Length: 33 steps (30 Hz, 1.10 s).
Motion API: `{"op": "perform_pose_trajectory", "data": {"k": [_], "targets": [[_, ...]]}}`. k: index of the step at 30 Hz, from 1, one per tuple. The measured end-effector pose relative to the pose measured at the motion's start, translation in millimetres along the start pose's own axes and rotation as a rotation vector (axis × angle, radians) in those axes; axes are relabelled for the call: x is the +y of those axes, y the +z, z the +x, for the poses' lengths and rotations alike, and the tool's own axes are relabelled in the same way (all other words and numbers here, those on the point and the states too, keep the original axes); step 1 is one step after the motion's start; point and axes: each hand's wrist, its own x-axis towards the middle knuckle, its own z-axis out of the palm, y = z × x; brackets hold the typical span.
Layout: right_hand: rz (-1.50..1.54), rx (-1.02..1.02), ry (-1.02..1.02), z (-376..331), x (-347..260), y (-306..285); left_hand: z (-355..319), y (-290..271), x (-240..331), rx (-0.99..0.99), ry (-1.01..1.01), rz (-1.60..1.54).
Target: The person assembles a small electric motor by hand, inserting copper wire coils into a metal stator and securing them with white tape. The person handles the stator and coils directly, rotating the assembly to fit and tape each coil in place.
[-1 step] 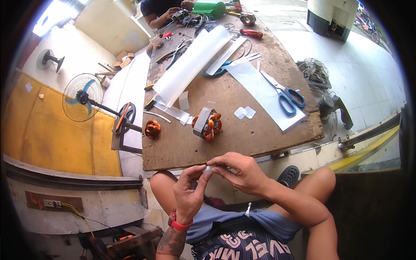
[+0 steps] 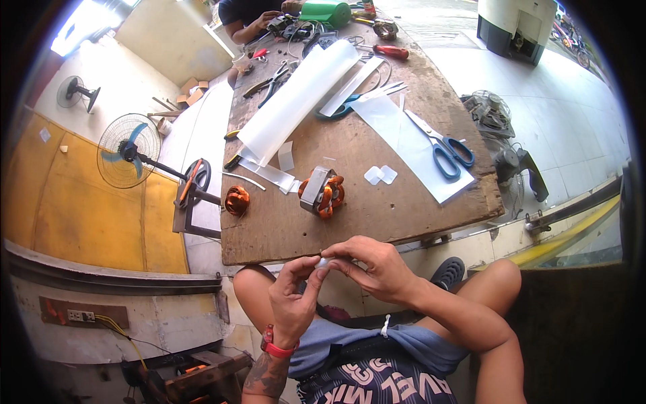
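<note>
Over my lap, just off the table's near edge, both hands meet fingertip to fingertip. My left hand (image 2: pixel 296 289) and my right hand (image 2: pixel 373 268) pinch a small piece of translucent white film (image 2: pixel 324 262) between thumbs and fingers. Fingers cover most of it, so its full shape is hidden. On the table ahead stands a motor stator (image 2: pixel 321 192) with orange-copper windings around a grey metal core. To its left lies a coil of copper wire (image 2: pixel 237 200). Right of the stator, two small white film squares (image 2: pixel 380 175) overlap slightly.
A large roll of translucent film (image 2: pixel 299 101) lies across the wooden table (image 2: pixel 282 236). Blue-handled scissors (image 2: pixel 444 149) rest on a white sheet (image 2: pixel 420 158). Pliers (image 2: pixel 274 84) and a red-handled screwdriver (image 2: pixel 390 52) are farther back. A co-worker's hand (image 2: pixel 266 20) works at the far end. A fan (image 2: pixel 128 149) stands left.
</note>
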Motion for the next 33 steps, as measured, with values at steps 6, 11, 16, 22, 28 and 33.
{"op": "perform_pose_trajectory", "data": {"k": [6, 11, 16, 22, 28, 33], "targets": [[-0.012, 0.003, -0.024, 1, 1, 1, 3, -2, -3, 0.01, 0.049, 0.001], [-0.018, -0.037, -0.045, 1, 1, -1, 6, -4, -5, -0.024, 0.134, 0.1], [-0.043, -0.033, -0.106, 2, 0, -4, 12, -9, 5, -0.089, -0.191, -0.263], [0.037, -0.051, 0.003, 4, -2, -7, 8, -8, 7, -0.131, -0.044, -0.162], [0.148, -0.089, 0.103, 2, 3, -1, 4, -18, 2, -0.111, 0.029, 0.007], [0.162, -0.097, 0.158, 1, 5, 1, 2, -14, 6, -0.07, 0.114, 0.205]]}}
